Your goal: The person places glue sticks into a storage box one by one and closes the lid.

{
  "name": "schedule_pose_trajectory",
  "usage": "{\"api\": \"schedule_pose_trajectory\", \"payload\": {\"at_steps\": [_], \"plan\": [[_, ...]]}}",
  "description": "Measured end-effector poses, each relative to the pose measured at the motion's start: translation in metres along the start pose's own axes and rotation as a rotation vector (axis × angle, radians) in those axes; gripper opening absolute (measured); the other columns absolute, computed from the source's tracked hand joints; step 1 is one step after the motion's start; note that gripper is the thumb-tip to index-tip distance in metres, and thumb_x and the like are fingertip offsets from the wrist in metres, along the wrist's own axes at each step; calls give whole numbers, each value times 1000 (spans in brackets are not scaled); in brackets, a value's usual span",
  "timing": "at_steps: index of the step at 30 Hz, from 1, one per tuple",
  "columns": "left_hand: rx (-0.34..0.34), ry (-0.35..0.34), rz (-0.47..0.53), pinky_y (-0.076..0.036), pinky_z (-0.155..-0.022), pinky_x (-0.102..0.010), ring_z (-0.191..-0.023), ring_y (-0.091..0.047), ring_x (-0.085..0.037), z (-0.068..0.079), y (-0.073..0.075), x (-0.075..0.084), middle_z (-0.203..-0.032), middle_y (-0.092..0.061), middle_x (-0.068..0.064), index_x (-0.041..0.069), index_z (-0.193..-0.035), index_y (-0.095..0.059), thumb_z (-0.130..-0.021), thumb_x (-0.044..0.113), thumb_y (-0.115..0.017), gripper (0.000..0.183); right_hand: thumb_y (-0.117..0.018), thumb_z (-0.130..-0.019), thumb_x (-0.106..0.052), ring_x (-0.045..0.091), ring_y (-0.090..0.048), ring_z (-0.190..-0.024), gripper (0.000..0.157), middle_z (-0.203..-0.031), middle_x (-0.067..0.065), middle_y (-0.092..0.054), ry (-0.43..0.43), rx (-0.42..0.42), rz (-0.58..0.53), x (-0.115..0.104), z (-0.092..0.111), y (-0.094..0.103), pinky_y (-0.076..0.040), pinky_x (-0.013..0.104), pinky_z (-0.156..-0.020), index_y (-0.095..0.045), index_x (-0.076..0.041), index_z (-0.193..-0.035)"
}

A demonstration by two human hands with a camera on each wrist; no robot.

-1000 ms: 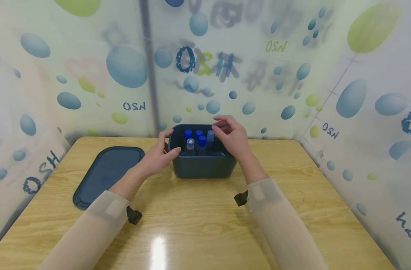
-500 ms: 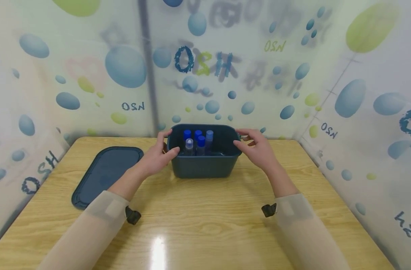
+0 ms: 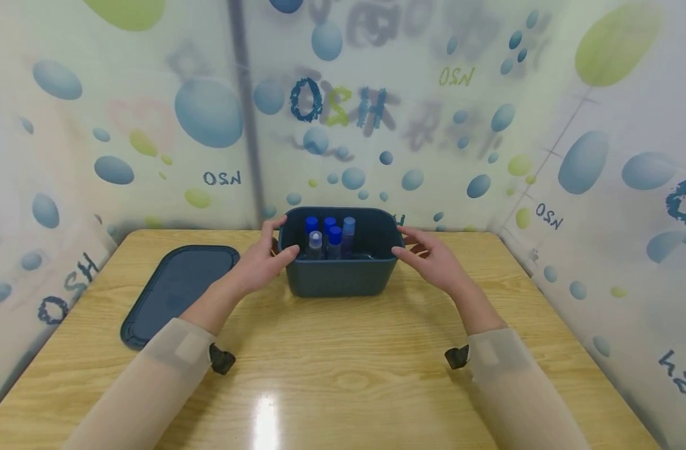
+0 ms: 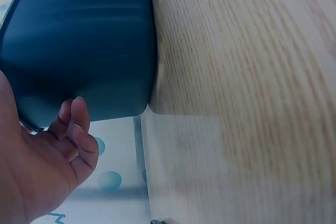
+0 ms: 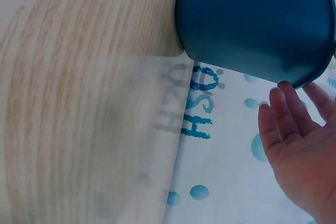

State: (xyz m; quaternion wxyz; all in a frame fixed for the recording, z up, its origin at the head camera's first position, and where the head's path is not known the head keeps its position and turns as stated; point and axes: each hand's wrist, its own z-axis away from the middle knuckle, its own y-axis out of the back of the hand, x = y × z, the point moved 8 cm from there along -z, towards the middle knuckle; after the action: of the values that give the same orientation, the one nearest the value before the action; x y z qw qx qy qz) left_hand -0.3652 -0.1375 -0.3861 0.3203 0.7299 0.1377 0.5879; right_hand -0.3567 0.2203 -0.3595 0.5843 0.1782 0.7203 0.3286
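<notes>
A dark teal plastic bin (image 3: 339,279) stands upright on the table near its back edge, its open top facing up. Inside, toward its left half, several slim tubes stand together: blue-capped ones (image 3: 334,236), a lighter blue-topped one (image 3: 349,226) and one with a clear rounded top (image 3: 315,241). My left hand (image 3: 259,262) holds the bin's left end, thumb at the front of the rim and index finger farther back. At the right end, my right hand (image 3: 433,257) touches the rim with its thumb and fingertips, the other fingers loosely extended in the right wrist view.
A matching dark flat lid (image 3: 182,290) lies on the wooden table (image 3: 331,369), left of the bin and partly behind my left forearm. Patterned sheet walls (image 3: 343,144) rise close behind the bin and along both sides.
My right hand has moved from above the light blue-topped tube inside the bin out to the bin's right end. My left hand stays on the left end.
</notes>
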Motion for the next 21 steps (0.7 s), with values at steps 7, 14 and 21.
{"api": "schedule_pose_trajectory", "payload": {"at_steps": [7, 14, 21], "plan": [[-12, -6, -2, -48, -69, -40, -73, -55, -27, -1, 0, 1, -97, -58, -14, 29, -176, -2, -112, 56, -55, 87, -65, -110, -50, 41, -62, -134, 68, -157, 20, -57, -24, -10, -103, 7, -1, -5, -53, 58, -108, -42, -30, -170], [-24, -15, -6, -48, -68, -41, -72, -54, -27, 0, 1, 2, -100, -58, -14, 32, -177, -2, -112, 60, -52, 86, -63, -112, -43, 50, -64, -124, 64, -145, 23, -65, -10, -14, -171, 9, -2, -9, -54, 59, -104, -41, -28, -170], [-64, -25, 35, -51, -74, -42, -79, -61, -34, 5, 2, 0, -110, -60, -19, 32, -176, 7, -114, 63, -43, 85, -64, -112, -45, 49, -65, -124, 65, -142, 22, -67, -15, -15, -154, 8, -2, -11, -54, 48, -100, -41, -29, -170]]}}
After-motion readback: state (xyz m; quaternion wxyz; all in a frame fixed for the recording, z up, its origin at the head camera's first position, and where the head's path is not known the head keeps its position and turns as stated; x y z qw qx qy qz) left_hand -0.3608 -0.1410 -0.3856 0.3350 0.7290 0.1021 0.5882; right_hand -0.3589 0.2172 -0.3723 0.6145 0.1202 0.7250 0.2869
